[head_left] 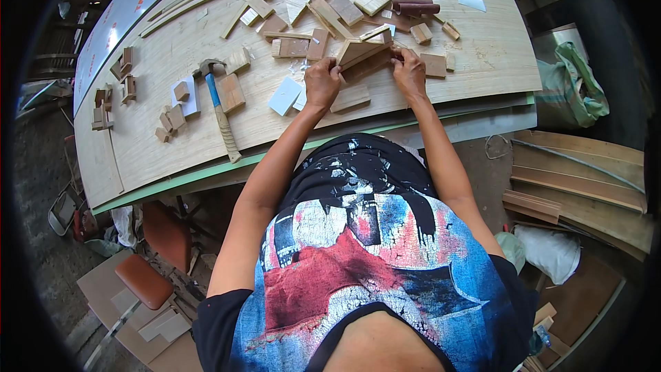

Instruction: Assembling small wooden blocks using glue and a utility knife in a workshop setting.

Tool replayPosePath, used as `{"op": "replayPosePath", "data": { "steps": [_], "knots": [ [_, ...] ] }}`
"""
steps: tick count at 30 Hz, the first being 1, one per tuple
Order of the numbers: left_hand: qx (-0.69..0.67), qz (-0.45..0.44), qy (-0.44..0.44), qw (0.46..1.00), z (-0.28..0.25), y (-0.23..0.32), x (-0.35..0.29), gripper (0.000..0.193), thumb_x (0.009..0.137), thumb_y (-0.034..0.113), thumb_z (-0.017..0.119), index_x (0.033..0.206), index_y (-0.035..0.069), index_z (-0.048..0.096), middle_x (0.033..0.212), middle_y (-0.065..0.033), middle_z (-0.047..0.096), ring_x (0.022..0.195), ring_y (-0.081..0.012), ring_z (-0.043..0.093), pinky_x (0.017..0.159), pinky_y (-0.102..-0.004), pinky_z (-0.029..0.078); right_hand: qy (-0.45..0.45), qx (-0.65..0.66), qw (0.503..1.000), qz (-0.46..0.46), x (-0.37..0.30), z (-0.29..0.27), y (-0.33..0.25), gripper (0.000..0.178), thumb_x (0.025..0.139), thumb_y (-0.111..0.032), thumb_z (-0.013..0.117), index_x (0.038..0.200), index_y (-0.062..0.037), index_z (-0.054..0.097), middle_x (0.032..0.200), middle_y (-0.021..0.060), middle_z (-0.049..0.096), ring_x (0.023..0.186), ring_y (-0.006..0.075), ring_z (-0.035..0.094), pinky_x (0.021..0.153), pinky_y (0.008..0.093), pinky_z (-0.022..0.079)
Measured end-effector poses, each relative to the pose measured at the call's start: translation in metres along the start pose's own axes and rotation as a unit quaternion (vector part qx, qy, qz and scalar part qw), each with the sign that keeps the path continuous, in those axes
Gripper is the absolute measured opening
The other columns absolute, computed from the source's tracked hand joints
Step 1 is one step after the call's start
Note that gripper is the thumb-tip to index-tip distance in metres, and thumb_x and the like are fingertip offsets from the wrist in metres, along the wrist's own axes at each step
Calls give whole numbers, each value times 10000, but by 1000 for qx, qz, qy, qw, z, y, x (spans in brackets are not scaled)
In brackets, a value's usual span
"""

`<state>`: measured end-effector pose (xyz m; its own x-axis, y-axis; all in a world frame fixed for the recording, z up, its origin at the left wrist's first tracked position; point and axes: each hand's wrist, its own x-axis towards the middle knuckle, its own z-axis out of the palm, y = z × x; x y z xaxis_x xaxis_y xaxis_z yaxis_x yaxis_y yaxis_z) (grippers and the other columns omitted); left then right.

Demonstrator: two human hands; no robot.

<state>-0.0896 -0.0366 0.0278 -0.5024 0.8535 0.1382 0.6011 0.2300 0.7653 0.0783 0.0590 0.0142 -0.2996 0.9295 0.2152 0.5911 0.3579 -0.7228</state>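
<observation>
- Now both hands pinch a wedge-shaped wooden assembly at the desk's middle: left hand closed on its near corner, right hand likewise.
- Best squeezed evenly, edges flush, clear of the hammer.

1 hammer, 2 hands, 1 wooden workpiece, 1 sandpaper roll, many wood offcuts.
</observation>
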Motion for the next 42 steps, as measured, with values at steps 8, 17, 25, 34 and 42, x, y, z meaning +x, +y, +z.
{"op": "replayPosePath", "data": {
  "steps": [8, 17, 25, 34, 42],
  "knots": [
    [10, 1, -10, 1000, -2, 1, 1, 136, 686, 86, 608, 794, 4, 613, 703, -191, 588, 657, -320, 585, 610, -356, 456, 2, 60, 997, 56, 0, 1, 1, 165, 695, -5, 566, 860, 1, 568, 770, 142, 614, 718, 276, 598, 671, 331, 459],
    [12, 16, 0, 1000, -1, -1, 0, 129, 682, 78, 611, 787, 4, 609, 708, -186, 588, 658, -315, 585, 608, -354, 455, 16, 76, 995, 59, 2, 6, 3, 187, 694, 6, 557, 881, -4, 570, 787, 139, 618, 731, 258, 604, 672, 321, 462],
    [20, 38, 13, 999, 1, -4, -1, 129, 686, 81, 611, 793, 10, 603, 704, -185, 587, 653, -319, 581, 601, -362, 455, -13, 72, 995, 73, 4, 2, 0, 234, 701, 27, 533, 932, -3, 563, 826, 141, 621, 765, 245, 608, 701, 310, 465],
    [46, 70, 9, 996, 1, -5, -1, 157, 693, 61, 613, 835, -6, 611, 762, -167, 606, 673, -278, 601, 622, -310, 468, -26, 55, 997, 42, 6, 0, 3, 326, 718, 31, 464, 1028, -26, 544, 913, 144, 603, 848, 258, 584, 762, 312, 452],
    [-2, 56, -1, 998, 0, -6, -2, 142, 701, 79, 604, 829, 19, 618, 761, -172, 598, 700, -316, 582, 640, -361, 457, -54, 33, 996, 58, 9, 0, 4, 346, 721, 5, 461, 1050, -54, 548, 978, 160, 577, 912, 290, 549, 809, 338, 426]
  ]
}}
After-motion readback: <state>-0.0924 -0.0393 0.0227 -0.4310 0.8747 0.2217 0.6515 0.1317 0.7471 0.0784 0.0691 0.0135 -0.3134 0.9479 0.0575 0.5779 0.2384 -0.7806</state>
